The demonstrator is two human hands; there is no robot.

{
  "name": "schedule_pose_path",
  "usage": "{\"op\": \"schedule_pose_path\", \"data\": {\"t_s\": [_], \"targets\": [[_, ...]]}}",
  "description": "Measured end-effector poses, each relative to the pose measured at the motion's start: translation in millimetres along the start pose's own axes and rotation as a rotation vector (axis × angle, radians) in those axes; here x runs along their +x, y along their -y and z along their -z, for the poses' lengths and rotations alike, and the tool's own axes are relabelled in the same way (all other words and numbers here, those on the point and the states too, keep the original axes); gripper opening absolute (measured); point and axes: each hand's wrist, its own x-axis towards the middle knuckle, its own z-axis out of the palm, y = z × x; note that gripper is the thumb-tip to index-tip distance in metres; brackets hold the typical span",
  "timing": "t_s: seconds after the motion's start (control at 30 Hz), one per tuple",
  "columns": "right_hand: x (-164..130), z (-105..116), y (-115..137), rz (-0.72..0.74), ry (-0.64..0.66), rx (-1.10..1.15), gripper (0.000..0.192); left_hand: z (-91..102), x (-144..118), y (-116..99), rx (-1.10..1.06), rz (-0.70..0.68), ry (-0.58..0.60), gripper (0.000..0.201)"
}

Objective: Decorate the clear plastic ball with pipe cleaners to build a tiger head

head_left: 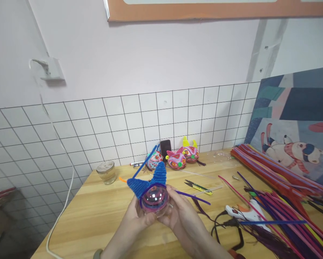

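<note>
Two bare hands cup a clear ball with blue pipe-cleaner ears above a wooden table.

Both the left hand (136, 219) and the right hand (181, 214) close around the clear ball (154, 198), fingers curled on its sides and underside, holding it just above the wooden table (96, 216). Blue pipe-cleaner ears (148, 181) stand on top of the ball, a purple pipe cleaner (194, 197) rings it, and its loose end trails off to the right. Behind the ball, against the tiled wall, sit three finished masks (176, 158) and a dark phone (165, 148). Left of the ball and further back stands a glass jar (106, 172). Right of the ball lie yellow snips (199, 186), a white glue gun (242, 213) and, beyond those, a big pile of pipe cleaners (280, 180).
</note>
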Motion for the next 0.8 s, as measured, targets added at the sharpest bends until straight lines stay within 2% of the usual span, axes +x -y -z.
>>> {"op": "schedule_pose_path", "data": {"t_s": [0.8], "targets": [[-1.1, -0.7, -0.3, 0.003, -0.001, 0.009, 0.026, -1.2, 0.4, -1.4, -0.026, -0.006, 0.031, 0.067]]}}
